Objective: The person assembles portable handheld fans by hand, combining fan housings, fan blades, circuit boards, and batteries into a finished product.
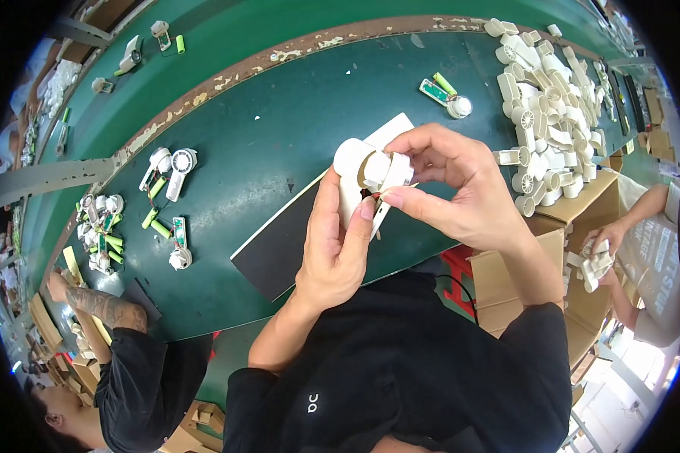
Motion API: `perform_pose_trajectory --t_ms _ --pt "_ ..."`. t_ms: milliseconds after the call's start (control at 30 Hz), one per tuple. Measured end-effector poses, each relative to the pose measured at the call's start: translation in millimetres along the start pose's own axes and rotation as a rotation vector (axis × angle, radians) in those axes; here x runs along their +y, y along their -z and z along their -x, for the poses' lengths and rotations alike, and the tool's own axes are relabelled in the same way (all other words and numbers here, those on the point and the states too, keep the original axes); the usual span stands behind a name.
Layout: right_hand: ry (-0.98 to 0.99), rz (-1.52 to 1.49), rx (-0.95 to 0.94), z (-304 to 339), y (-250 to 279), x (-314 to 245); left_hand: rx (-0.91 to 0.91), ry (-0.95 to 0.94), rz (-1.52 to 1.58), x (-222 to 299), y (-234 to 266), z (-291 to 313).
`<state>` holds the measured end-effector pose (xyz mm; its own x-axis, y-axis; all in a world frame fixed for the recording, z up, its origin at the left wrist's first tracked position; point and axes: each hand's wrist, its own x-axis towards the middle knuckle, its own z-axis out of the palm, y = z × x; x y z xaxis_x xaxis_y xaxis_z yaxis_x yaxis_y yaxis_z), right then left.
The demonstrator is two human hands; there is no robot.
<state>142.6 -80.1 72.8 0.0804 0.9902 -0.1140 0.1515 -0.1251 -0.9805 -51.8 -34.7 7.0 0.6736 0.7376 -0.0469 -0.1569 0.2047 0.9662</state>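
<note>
Over the middle of the bench, my left hand (331, 249) is wrapped around a white plastic fan housing (347, 161) with a rounded head. My right hand (468, 192) pinches a round white fan unit (386, 172) at the open head of that housing. A bit of red wire shows between the parts, near both thumbs. The inside of the housing is mostly hidden by my fingers. Beneath my hands lies a flat board (276, 245) with a black face and a pale edge. Beyond my right hand sits a fan unit (459, 107) with a green circuit board and battery.
White plastic housings (555, 113) are heaped at the right, above an open cardboard box (582, 200). Several wired fan assemblies (180, 257) lie at the left. A co-worker's forearm (106, 306) rests at the lower left; another person's hands (608, 241) hold white parts at right.
</note>
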Motion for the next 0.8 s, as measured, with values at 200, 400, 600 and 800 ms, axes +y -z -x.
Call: perform_pose_trajectory --t_ms 200,400,600,800 --pt "-0.011 0.109 0.063 -1 -1 -8 0.007 0.001 0.090 5 1 -1" --pt "0.045 0.116 0.103 0 -2 -3 0.031 -0.044 0.108 2 -3 -1" --pt "0.082 0.205 0.067 -2 -1 -6 -0.004 -0.237 -0.267 0 5 -5" --pt "0.104 0.089 0.093 -3 -5 4 -0.021 -0.133 -0.066 4 2 -5"
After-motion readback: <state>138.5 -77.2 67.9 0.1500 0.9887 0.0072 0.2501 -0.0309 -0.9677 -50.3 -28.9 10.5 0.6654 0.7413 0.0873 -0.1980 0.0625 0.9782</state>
